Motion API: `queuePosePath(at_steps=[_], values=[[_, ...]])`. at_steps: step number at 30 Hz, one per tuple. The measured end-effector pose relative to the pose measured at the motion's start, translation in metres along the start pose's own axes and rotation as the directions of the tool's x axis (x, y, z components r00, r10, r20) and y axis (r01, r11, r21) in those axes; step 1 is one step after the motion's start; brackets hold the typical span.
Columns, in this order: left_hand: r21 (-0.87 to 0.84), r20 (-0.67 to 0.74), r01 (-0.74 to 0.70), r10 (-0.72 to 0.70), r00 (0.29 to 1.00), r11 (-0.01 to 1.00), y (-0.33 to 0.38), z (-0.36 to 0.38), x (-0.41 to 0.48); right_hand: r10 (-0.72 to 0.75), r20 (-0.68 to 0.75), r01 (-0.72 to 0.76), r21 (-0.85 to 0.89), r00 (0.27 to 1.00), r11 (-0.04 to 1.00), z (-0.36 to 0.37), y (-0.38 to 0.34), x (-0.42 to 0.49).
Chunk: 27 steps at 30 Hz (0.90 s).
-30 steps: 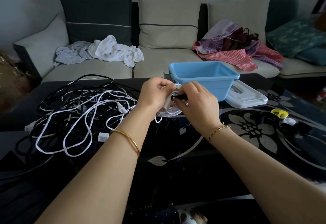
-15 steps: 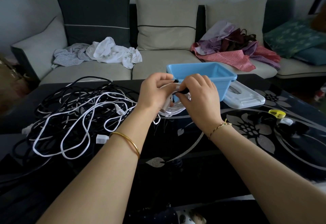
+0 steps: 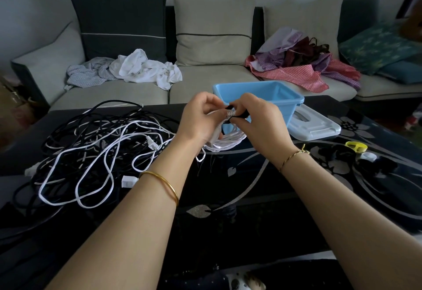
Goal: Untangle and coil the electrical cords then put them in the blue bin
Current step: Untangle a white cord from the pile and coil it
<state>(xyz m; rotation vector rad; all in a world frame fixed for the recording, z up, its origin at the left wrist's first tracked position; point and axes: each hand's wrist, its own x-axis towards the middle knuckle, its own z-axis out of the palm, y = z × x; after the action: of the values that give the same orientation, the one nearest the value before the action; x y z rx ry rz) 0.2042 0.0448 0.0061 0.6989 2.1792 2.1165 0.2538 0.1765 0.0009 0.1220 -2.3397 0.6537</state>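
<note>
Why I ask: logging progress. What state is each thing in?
White cord coil: bundled, held in both hands.
Black tie: round the coil, end pinched.
Left hand: grips the coil.
Right hand: pinches the black tie.
Cord pile: tangled, on the table.
Blue bin: upright, lid off.
White lid: flat on the table beside the bin.

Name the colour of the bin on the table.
The bin is light blue; the head view shows it best.
</note>
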Motion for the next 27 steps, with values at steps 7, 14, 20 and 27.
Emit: queuePosePath(at_steps=[7,14,20,27], values=[[0.105,-0.008,-0.017,0.018,1.000,0.994,0.000,-0.001,0.001,0.016,-0.009,-0.016,0.002,1.000,1.000,0.002,-0.005,-0.001],[0.293,0.098,-0.013,-0.016,0.995,0.956,-0.002,-0.003,0.000,-0.011,-0.030,0.012,0.003,0.999,1.000,0.005,-0.005,-0.003],[0.225,0.069,0.027,-0.043,0.997,0.974,-0.009,-0.005,0.003,0.048,-0.051,-0.046,0.046,0.998,0.998,0.007,-0.005,-0.008],[0.119,0.081,0.038,-0.047,0.996,0.992,-0.004,-0.005,0.000,0.072,-0.062,-0.077,-0.091,0.996,0.993,0.008,-0.009,-0.005]])
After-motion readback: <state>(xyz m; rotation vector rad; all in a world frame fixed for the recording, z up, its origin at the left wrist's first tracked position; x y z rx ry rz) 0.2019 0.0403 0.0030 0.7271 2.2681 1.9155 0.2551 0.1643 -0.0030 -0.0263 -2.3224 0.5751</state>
